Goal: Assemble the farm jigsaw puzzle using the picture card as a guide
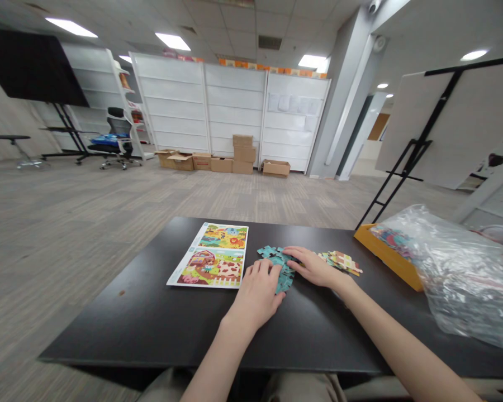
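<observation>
- On the worktop (pixel 151 324), left of its middle, lies a printed sheet (pixel 207 254).
- Just right of the sheet sits a jigsaw pile (pixel 285 283); the left hand (pixel 257 290) is over its near left side, the right hand (pixel 312 265) at its right edge.
- A second jigsaw cluster (pixel 346 261) lies beyond the right wrist, partly behind it.
- Farther right stands a box (pixel 388 259) with pieces in it, a plastic bag (pixel 465 285) lying partly over it.
- Across the floor (pixel 159 195), cardboard boxes (pixel 243 153) stand before shelving (pixel 235 106), right of a swivel chair (pixel 118 146).
</observation>
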Motion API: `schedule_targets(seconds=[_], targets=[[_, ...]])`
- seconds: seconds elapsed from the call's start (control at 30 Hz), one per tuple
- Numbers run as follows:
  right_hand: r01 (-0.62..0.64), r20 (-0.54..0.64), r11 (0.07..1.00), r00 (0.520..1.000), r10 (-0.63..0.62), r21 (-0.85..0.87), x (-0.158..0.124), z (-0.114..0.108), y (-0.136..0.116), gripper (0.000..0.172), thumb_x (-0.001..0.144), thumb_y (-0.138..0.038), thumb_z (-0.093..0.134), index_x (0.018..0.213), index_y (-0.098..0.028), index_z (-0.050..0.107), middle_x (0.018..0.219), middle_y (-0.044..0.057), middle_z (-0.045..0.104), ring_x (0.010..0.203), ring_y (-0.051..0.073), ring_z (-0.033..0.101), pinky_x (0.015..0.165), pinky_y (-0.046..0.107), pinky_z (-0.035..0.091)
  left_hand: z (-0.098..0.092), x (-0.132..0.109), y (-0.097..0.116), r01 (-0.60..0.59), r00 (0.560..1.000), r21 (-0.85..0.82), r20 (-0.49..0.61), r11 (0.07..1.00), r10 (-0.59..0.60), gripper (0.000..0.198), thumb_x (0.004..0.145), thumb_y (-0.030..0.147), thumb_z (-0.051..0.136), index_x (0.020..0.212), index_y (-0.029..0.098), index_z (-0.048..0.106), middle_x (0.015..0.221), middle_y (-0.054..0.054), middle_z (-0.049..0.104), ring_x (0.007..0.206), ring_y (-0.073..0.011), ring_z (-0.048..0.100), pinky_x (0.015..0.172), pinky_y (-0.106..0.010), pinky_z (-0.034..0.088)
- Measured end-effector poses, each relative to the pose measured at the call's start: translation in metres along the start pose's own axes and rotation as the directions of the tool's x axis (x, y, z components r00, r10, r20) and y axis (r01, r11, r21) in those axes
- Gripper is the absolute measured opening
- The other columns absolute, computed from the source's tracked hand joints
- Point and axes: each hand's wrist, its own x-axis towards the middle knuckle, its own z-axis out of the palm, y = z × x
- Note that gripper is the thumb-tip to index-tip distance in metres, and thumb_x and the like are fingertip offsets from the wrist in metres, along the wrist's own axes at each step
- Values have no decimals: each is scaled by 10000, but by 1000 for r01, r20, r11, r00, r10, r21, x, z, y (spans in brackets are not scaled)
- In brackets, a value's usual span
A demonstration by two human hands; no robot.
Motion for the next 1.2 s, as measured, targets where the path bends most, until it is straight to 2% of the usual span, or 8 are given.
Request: schedule_targets(seconds=[0.17, 0.27, 0.53, 0.73, 0.93, 1.07, 1.2], targets=[[-35, 36, 999, 999, 34, 20, 1, -9, -7, 309, 998, -418, 538, 1208, -228, 663, 1209, 110, 712, 1114, 254, 661, 999, 411, 508, 3, 1, 2, -6, 1000, -36, -23, 999, 5, 464, 852, 367, 713, 1263, 242, 541, 1418, -104, 497, 1318, -303, 468, 1088, -441, 410], [-15, 35, 1000, 999, 16, -10, 1, -14, -10, 293, 1002, -415, 519, 1148, -222, 684, 1146, 101, 735, 1038, 240, 684, 945, 369, 512, 4, 3, 6, -4, 1000, -51, -5, 999, 3, 480, 852, 386, 715, 1268, 237, 527, 1424, -104, 511, 1336, -298, 460, 1104, -447, 397], [-131, -105, 987, 987, 121, -96, 2, -20, 1, 424, 1042, -459, 378, 911, -215, 700, 874, 78, 756, 792, 203, 684, 748, 288, 481, 2, 4, 9, -11, 999, -40, 30, 999, 12, 494, 889, 348, 661, 1335, 222, 491, 1390, -105, 544, 1311, -290, 483, 1094, -449, 402], [-303, -243, 953, 923, 299, 20, 0, -26, 29, 363, 974, -494, 477, 930, -213, 701, 829, 57, 772, 709, 202, 678, 682, 291, 469, 2, 1, 3, -18, 999, -48, 37, 999, 20, 486, 897, 351, 641, 1346, 232, 497, 1412, -99, 544, 1318, -290, 480, 1102, -445, 397], [-425, -201, 904, 882, 427, 55, -5, -36, 50, 338, 888, -502, 540, 841, -218, 716, 746, 51, 774, 678, 219, 696, 607, 293, 456, 0, 0, 4, -24, 999, -58, 34, 998, 26, 464, 897, 352, 637, 1326, 230, 511, 1396, -96, 557, 1305, -290, 493, 1087, -442, 417], [-489, -209, 871, 848, 486, 40, -5, -35, 51, 345, 841, -530, 577, 766, -220, 708, 694, 46, 756, 645, 215, 679, 590, 293, 441, -1, 0, 4, -17, 999, -51, 40, 999, 19, 451, 897, 345, 634, 1319, 240, 516, 1394, -96, 557, 1308, -293, 492, 1092, -447, 415], [-535, -219, 843, 816, 534, 62, -5, -36, 51, 421, 800, -608, 608, 742, -203, 704, 612, 38, 705, 581, 195, 615, 537, 282, 395, 0, 1, 4, -17, 999, -47, 44, 999, 19, 448, 898, 349, 636, 1316, 236, 521, 1390, -98, 557, 1305, -290, 492, 1093, -453, 417]])
